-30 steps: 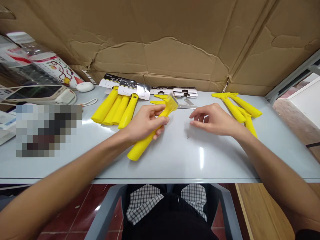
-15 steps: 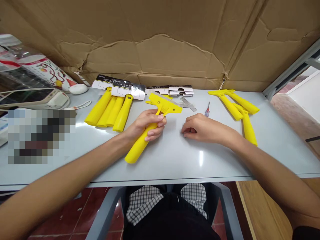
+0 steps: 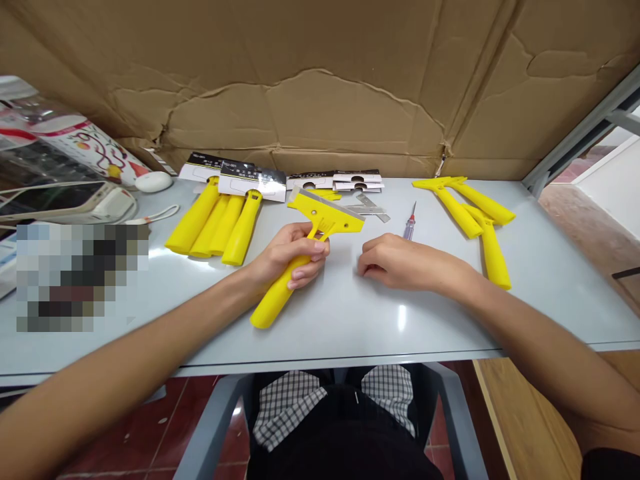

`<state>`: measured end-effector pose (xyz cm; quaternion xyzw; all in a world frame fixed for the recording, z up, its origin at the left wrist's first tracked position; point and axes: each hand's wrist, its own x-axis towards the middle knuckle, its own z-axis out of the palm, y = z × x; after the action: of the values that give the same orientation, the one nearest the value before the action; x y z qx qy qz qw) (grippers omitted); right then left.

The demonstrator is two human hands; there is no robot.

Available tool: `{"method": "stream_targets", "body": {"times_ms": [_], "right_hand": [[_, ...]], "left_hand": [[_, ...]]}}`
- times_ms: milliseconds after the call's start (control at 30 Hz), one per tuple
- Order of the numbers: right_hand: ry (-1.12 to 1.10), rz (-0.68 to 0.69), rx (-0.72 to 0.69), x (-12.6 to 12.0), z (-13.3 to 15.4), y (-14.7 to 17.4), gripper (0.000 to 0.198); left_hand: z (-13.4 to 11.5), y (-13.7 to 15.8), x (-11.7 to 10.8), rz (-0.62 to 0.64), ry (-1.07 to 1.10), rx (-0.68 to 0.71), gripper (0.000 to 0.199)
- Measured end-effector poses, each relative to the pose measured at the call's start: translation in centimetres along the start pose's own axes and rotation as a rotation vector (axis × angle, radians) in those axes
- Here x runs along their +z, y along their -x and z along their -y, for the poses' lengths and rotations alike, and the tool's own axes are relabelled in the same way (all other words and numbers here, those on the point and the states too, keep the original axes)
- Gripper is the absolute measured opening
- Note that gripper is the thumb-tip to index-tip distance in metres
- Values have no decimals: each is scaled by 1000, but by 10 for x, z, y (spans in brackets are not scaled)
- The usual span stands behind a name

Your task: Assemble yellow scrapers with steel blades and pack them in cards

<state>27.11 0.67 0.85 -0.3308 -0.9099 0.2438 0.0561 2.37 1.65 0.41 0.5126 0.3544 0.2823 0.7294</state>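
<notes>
My left hand (image 3: pixel 300 257) is closed round the handle of a yellow scraper (image 3: pixel 274 297), its wide head tilted up with a metal blade (image 3: pixel 325 203) along the far edge. My right hand (image 3: pixel 393 262) rests low over the table, fingers curled together; whatever the fingertips hold is hidden. Just beyond it lies a small screwdriver (image 3: pixel 409 225) with a clear handle and a red collar. Several loose metal blades (image 3: pixel 369 208) lie behind the scraper head.
Several yellow scrapers (image 3: pixel 237 233) with black-and-white cards (image 3: pixel 255 181) lie at the left. More cards (image 3: pixel 357 180) lie at the back. Three yellow scraper handles (image 3: pixel 459 210) are on the right. Cardboard (image 3: pixel 320 113) stands behind the table; a white mouse (image 3: pixel 154 181) sits at the left.
The scraper head has tipped slightly in my left hand. My right hand has shifted a little left, and the small shiny bit seen under its fingertips is out of sight now.
</notes>
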Motion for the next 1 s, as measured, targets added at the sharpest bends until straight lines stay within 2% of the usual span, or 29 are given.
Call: {"method": "stream_targets", "body": {"times_ms": [67,200,300,400,533,767,867,1000], "right_hand": [[3,-62,-2,-4,-4,1,24],[-75,-302,-41,-16,-8,4,18],[-225,-480,-30,-20,-4,4,15],[-302,-595,-23,-19,4,3,14],[-328,-660,-63,-16,8,1,12],[-285,-654,-111,-9,3,-1,12],[-222,-671,-143,-5,0,-3,13],[-72,-734,-260,2,-4,-6,16]], "left_hand": [[1,0,2,-22,-9,-7,32],[2,1,5,-53,15,-2,32],[2,3,9,-36,57,-27,33],[4,5,13,3,111,-36,34],[7,6,15,27,143,-29,33],[9,6,15,15,153,-34,33],[10,5,15,23,157,-29,31],[11,5,15,28,155,-28,34]]}}
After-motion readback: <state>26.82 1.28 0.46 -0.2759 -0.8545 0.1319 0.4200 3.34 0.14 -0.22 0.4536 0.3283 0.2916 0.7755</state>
